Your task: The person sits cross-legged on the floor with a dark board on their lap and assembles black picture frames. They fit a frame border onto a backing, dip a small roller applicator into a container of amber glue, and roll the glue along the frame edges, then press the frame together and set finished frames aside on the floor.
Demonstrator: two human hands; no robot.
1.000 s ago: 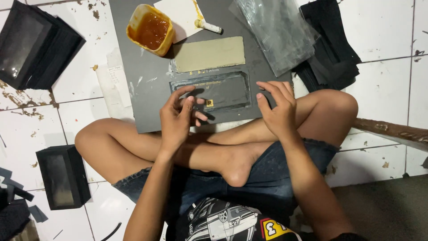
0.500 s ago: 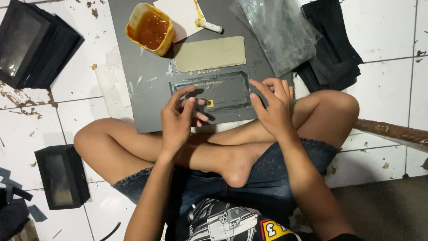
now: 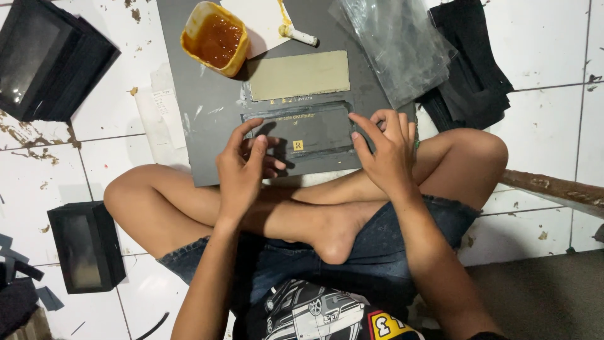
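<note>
Setting: a person sits cross-legged on a white tiled floor (image 3: 94,119), with a grey board (image 3: 207,107) in front of the knees.
Panel: a dark flat panel (image 3: 314,129) with a small gold mark lies on the board, near its front edge, between the two hands.
Left hand: the left hand (image 3: 242,170) rests at the panel's left end; its fingers (image 3: 248,129) are spread and loose, tips touching the panel, gripping nothing.
Right hand: the right hand (image 3: 387,151) is at the panel's right end; its fingers (image 3: 362,129) are curled, tips pressing on the panel's edge, not closed around it.
Card: a tan card (image 3: 299,74) lies just behind the panel.
Glue: a yellow tub (image 3: 215,39) of brown glue stands on the board's far left.
Plastic: a clear sheet (image 3: 396,44) lies at the far right.
Boxes: black boxes (image 3: 50,56) lie at the left.
</note>
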